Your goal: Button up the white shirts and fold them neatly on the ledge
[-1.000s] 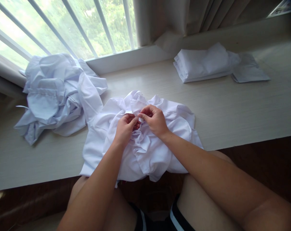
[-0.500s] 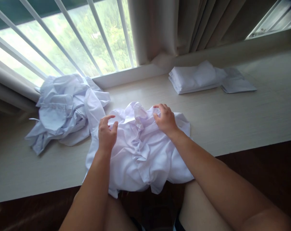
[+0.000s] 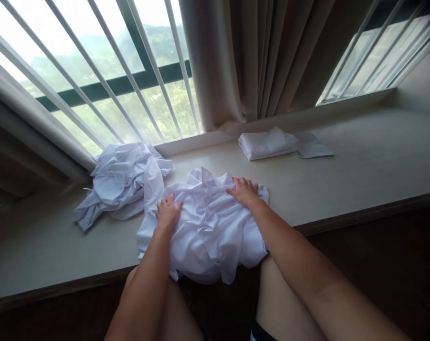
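A rumpled white shirt (image 3: 207, 237) lies in front of me on the ledge, its collar at the far side and its lower part hanging over the front edge. My left hand (image 3: 168, 210) rests on the shirt's left shoulder area, fingers apart. On the right shoulder area lies my right hand (image 3: 245, 192), its fingers spread over the cloth. Neither hand visibly grips the fabric. A crumpled heap of white cloth (image 3: 118, 182) sits to the left, touching the shirt's left side.
Folded white cloth (image 3: 266, 143) lies at the back right, with a flat white piece (image 3: 312, 145) beside it. Behind the pale ledge (image 3: 360, 166) are a barred window (image 3: 129, 76) and a grey-brown curtain (image 3: 222, 66). My legs are below the front edge.
The view has tilted up, showing more window. Both hands have come down onto the shirt; the left hand's curled thumb and fingers have spread out.
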### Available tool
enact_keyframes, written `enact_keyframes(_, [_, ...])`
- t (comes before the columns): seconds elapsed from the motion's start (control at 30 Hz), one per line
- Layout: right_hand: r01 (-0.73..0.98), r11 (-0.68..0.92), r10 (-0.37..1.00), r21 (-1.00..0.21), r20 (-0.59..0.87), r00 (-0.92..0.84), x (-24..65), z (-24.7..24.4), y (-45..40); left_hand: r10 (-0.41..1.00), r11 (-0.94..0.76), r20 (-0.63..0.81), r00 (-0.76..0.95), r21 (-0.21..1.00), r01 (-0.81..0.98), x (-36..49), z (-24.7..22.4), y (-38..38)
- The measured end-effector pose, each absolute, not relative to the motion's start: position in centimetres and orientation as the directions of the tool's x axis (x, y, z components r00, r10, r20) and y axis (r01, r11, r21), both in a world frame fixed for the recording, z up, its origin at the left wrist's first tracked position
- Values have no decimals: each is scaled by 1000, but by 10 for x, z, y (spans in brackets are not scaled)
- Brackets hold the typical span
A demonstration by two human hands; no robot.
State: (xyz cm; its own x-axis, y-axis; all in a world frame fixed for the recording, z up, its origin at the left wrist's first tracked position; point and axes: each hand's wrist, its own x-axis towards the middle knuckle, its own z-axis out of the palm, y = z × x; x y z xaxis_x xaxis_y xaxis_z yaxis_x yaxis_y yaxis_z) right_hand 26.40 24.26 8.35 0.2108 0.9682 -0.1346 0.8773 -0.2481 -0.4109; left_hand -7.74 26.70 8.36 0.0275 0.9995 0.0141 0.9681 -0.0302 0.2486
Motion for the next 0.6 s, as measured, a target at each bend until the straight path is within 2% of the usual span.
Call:
enact_keyframes(0.13, [876, -308, 943, -372, -242, 228, 275, 79, 218, 1000, -9, -14, 12, 179, 984, -93, 81, 238])
enact_keyframes(0.33, [852, -443, 893, -280, -225, 390, 327, 70, 179, 998, -38, -52, 43, 108, 993, -160, 75, 205])
enact_keyframes(0.53, [914, -340, 940, -220, -57, 336, 365, 75, 133, 983, -154, -88, 164, 111, 982, -189, 82, 159])
enact_keyframes(0.6, [925, -295, 955, -241, -99, 279, 374, 80, 122, 974, -191, -102, 202, 109, 976, -193, 92, 146])
